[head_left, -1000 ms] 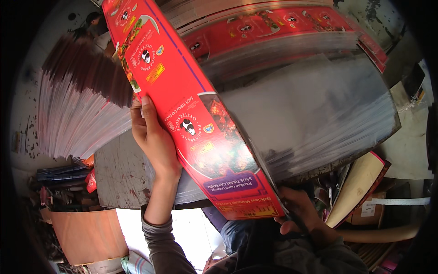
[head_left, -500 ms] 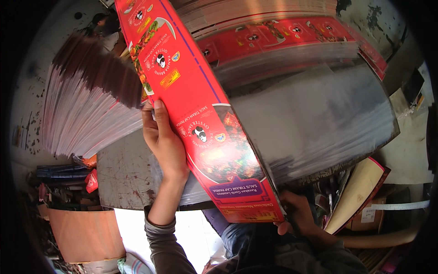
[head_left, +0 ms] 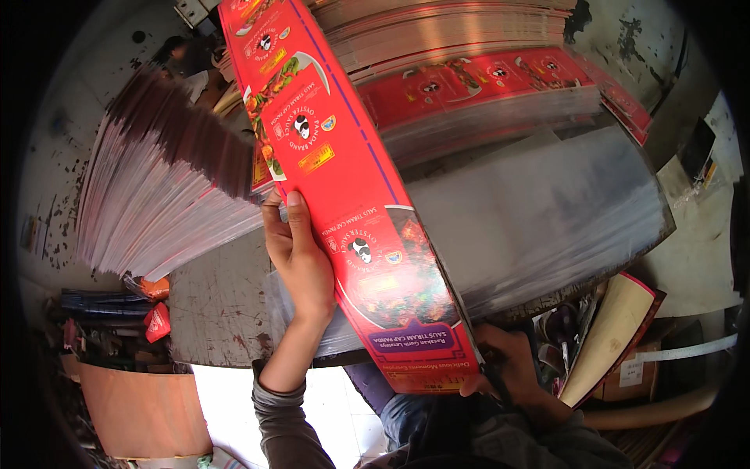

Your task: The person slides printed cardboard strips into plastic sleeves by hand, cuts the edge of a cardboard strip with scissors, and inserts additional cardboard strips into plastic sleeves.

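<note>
A long red printed cardboard sheet (head_left: 332, 168) slants across the middle of the view, from the far left toward my body. My left hand (head_left: 301, 262) is closed on its left edge, thumb on the printed face and fingers partly hidden underneath. At the sheet's near right corner, my right hand (head_left: 508, 356) is closed around something dark that I cannot make out, its thumb beside the sheet's lower edge. Shadow hides part of that hand. Under and right of the sheet lies a stack of clear plastic film (head_left: 539, 203) on the worn grey table (head_left: 211, 305).
A tall, fanned stack of sheets (head_left: 156, 195) stands on the left. Behind the film are red printed sheets (head_left: 500, 74) and a high cardboard stack (head_left: 437, 27). An orange-brown panel (head_left: 144, 410) is at the lower left. A rolled board (head_left: 609, 336) leans at the right.
The red sheet has shifted slightly right and toward me in the view, with my left hand still on it. My right hand stays near the corner, its thumb a little farther left.
</note>
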Demonstrator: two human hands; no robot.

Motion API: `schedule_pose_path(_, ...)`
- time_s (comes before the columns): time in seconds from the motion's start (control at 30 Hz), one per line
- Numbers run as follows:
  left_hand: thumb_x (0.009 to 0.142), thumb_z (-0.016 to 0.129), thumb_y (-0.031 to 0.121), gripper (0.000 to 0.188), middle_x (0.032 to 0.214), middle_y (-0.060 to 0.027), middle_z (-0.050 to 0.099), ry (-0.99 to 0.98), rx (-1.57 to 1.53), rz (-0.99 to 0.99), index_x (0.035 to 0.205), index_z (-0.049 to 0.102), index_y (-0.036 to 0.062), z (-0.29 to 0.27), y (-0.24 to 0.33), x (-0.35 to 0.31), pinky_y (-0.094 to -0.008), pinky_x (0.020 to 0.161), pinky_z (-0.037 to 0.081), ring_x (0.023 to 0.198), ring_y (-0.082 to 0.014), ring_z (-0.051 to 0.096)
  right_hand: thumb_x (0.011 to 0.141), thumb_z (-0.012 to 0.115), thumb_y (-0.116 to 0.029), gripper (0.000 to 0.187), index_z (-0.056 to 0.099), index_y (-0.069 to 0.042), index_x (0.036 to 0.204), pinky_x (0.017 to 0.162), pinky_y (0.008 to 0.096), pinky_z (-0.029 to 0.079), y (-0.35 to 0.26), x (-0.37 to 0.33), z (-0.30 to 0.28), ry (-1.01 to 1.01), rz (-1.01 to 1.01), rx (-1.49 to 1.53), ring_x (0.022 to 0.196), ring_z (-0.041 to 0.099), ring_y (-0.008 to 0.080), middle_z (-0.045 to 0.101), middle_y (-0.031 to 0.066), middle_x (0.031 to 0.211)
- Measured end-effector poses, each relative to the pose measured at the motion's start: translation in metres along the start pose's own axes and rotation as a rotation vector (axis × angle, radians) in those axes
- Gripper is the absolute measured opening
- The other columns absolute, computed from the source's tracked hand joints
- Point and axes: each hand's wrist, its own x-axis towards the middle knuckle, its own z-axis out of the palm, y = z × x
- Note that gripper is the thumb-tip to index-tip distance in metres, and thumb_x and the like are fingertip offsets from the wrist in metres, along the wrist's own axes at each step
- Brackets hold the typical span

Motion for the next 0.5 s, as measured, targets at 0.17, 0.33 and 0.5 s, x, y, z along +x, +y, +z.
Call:
schedule_pose_path(0.17,0.091,0.044,0.019,0.021,0.097,-0.0087,0.057,-0.042,-0.025,0.009,0.103,0.043,0.002,0.0009,0.0033,-0.0001,-0.0215,0.075,0.043,0.085,-0.0071,0.053,0.059,0.077,-0.036,0.054,0.055,-0.001,0.094,0.052,0.0204,0.041,-0.0015,-0.0093,0.0009,-0.049,0.235,0.102,0.06,0.052,0.006,0.057,0.0027,0.069)
schedule_pose_path(0.33,0.091,0.044,0.02,0.021,0.097,-0.0075,0.057,-0.022,-0.039,0.009,0.102,0.044,0.0022,0.0018,0.001,0.0015,-0.0224,0.077,0.042,0.086,-0.007,0.052,0.059,0.08,-0.034,0.06,0.051,-0.002,0.1,0.061,0.0209,0.041,0.0049,-0.0068,0.0081,0.021,0.082,0.283,0.07,0.053,0.0071,0.057,0.0016,0.077)
schedule_pose_path(0.5,0.091,0.044,0.02,0.022,0.098,-0.0082,0.057,-0.024,-0.06,-0.013,0.103,0.043,0.0018,0.0013,0.0015,-0.0006,-0.0224,0.077,0.042,0.086,-0.0072,0.052,0.062,0.078,-0.033,0.059,0.049,-0.001,0.102,0.063,0.0211,0.04,0.0017,-0.0049,0.0073,-0.051,0.147,0.402,0.074,0.05,0.0062,0.057,0.0029,0.082)
